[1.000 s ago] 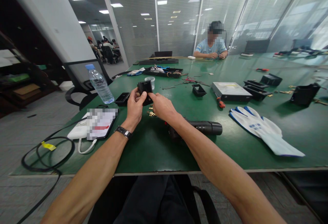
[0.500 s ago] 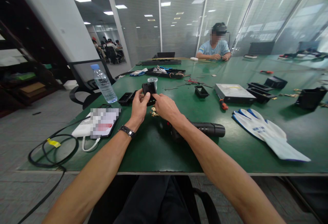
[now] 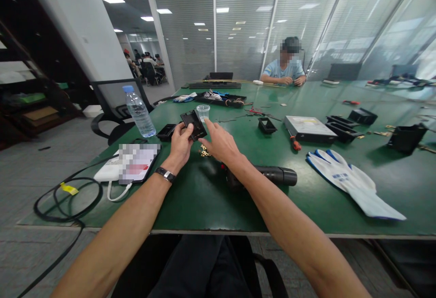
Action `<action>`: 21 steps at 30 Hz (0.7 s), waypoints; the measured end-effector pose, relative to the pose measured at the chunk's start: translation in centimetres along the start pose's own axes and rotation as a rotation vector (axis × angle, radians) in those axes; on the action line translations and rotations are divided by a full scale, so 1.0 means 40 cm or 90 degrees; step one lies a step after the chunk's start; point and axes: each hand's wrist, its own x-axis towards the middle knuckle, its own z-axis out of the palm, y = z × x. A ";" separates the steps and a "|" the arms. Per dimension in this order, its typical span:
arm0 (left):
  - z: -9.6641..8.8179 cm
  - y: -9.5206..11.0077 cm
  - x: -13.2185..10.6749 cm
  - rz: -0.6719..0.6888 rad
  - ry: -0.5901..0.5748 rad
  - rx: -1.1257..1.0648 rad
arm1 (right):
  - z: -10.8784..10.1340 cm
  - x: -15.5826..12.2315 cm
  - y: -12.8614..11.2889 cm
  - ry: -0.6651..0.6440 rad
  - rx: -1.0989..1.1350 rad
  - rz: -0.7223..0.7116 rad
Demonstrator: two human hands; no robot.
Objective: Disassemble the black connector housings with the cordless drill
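Note:
My left hand (image 3: 180, 147) grips a black plastic box (image 3: 193, 125) by its left side, the box tilted with its hollow side partly facing me. Just right of it is my right hand (image 3: 221, 141), its thumb and index finger apart and nothing visible between them. Below the box, several small brass-coloured metal pieces (image 3: 204, 151) lie on the green table. Under my right forearm rests a black power tool (image 3: 277, 175), partly hidden by the arm. Behind the hands stands a clear plastic cup (image 3: 203, 111).
At left are a water bottle (image 3: 139, 112), a phone (image 3: 143, 164) and a coiled black cable (image 3: 68, 200). To the right lie a white glove (image 3: 344, 177), a disc drive (image 3: 308, 128), a screwdriver (image 3: 295, 143) and black boxes (image 3: 267, 125). Another person (image 3: 284, 68) sits across the table.
My right hand has come off the black box, and its fingers have spread. The box has tipped in my left hand, which has shifted slightly left and down.

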 end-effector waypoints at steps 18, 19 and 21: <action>0.031 -0.018 -0.032 -0.056 -0.058 0.049 | 0.025 0.005 0.013 0.005 0.067 0.015; 0.032 -0.016 -0.032 -0.054 -0.059 0.056 | 0.026 0.006 0.016 0.010 0.073 0.018; 0.031 -0.012 -0.033 -0.049 -0.065 0.067 | 0.026 0.010 0.022 0.018 0.086 0.029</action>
